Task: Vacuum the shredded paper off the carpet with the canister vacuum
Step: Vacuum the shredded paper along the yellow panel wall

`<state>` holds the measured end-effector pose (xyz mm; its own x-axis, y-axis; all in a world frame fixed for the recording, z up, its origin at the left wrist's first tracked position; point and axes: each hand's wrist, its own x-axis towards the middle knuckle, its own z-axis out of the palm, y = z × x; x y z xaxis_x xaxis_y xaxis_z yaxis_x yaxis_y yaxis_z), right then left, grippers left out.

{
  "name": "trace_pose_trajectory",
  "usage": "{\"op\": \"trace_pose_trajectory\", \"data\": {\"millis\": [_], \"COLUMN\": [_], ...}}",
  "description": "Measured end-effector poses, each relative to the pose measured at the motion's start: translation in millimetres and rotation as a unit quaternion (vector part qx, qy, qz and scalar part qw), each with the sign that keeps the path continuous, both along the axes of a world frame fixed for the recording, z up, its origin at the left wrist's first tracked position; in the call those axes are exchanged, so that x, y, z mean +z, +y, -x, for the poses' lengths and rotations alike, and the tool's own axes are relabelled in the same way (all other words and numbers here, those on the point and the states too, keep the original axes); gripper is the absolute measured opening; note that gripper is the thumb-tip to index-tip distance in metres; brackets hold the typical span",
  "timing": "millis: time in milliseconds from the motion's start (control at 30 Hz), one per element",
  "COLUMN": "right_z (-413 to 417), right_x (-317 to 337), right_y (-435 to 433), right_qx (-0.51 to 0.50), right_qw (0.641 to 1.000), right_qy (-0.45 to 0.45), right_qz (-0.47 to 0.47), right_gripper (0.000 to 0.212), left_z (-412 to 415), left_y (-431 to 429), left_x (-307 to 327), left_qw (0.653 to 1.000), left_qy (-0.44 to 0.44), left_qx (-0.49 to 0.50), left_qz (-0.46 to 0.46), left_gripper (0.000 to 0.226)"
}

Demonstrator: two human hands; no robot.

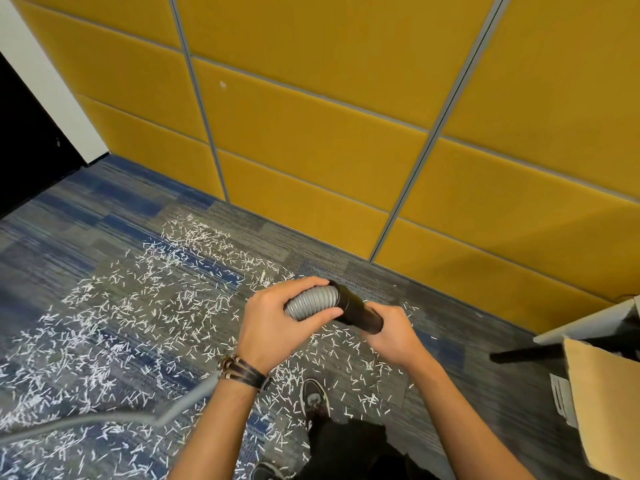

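A: Where do we have the hose?
B: Our left hand (273, 320) is wrapped round the grey ribbed hose (311, 303), and our right hand (391, 332) grips the black cuff (356, 311) on its end. We hold both above the carpet (52, 237).
A: And the paper?
B: Shredded paper (138, 306) is scattered over the carpet, under our hands and out to the left, nearly up to the yellow wall panels (311, 133).
A: Anything else?
B: Cardboard box (602, 393) at the right edge, with a black tube (526, 355) just beside it.
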<state>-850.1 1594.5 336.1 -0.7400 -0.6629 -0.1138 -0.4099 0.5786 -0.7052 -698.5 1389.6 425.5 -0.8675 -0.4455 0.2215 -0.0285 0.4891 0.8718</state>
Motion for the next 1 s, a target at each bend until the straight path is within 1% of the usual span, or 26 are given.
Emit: {"op": "trace_pose_trajectory", "data": {"millis": [133,233,367,567,733,833,900,1000], "right_z": [12,16,10,-5,-21,-29,-33,-41], "right_x": [-13,-24,-27,-26,-24,-23,-21,-21], "right_y": [1,4,10,25,31,24,15,7], "right_qx": [-0.008,0.002,0.002,-0.002,-0.002,-0.008,-0.008,-0.011], "right_qw": [1.000,0.999,0.999,0.999,0.999,0.999,0.999,1.000], "right_qy": [-0.009,-0.020,-0.029,-0.024,-0.020,-0.015,-0.005,-0.011], "right_qz": [-0.027,-0.049,-0.042,-0.045,-0.040,-0.038,-0.035,-0.020], "right_gripper": [0.040,0.045,0.037,0.039,0.025,0.029,0.029,0.024], "left_z": [2,7,5,0,-11,-18,-22,-31], "left_y": [13,18,22,22,19,12,8,5], "left_x": [-18,-36,-42,-43,-31,-22,-16,-9], "left_qw": [0.998,0.994,0.992,0.991,0.992,0.994,0.993,0.992], "left_qy": [-0.051,-0.094,-0.105,-0.110,-0.094,-0.091,-0.088,-0.087], "left_qx": [-0.034,-0.047,-0.065,-0.075,-0.079,-0.066,-0.062,-0.068], "left_qz": [0.015,0.029,0.015,0.011,-0.001,0.016,0.036,0.056], "left_gripper": [0.055,0.048,0.049,0.051,0.047,0.047,0.053,0.061]}}
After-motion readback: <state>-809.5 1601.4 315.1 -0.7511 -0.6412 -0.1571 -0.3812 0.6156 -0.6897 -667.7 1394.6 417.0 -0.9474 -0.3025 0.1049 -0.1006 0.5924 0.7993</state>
